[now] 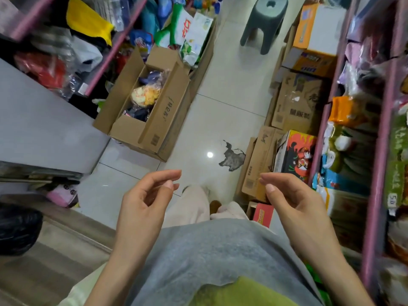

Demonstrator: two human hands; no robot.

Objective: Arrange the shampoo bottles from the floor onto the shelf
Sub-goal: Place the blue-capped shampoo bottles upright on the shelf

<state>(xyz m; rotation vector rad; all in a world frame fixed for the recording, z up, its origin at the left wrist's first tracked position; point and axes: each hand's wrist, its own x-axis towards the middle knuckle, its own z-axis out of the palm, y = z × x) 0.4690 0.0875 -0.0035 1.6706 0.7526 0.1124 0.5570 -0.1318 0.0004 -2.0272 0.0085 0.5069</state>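
Both hands were up in front of me, palms turned toward each other over the grey shirt. My left hand hung loose, fingers gently curled and a little apart, gripping nothing. My right hand mirrored it, fingers relaxed and lightly bent, thumb free, also empty. The two were well apart, with glossy white floor tiles showing between them.

Shampoo bottles? I could not pick any out on the floor, so I could not say where they lay, which way they pointed or how their long axis ran.

To my left sat an open cardboard box, flaps up, holding crinkly plastic-wrapped goods, and beyond it a second carton stuffed with green-and-white packs. A dark chipped patch marred one tile. A grey plastic stool stood further down the aisle. On my right, a pink metal shelf frame ran along, crowded with blurred packets, and a stack of closed cardboard cartons lined its foot. A black plastic bag slumped low on the left.
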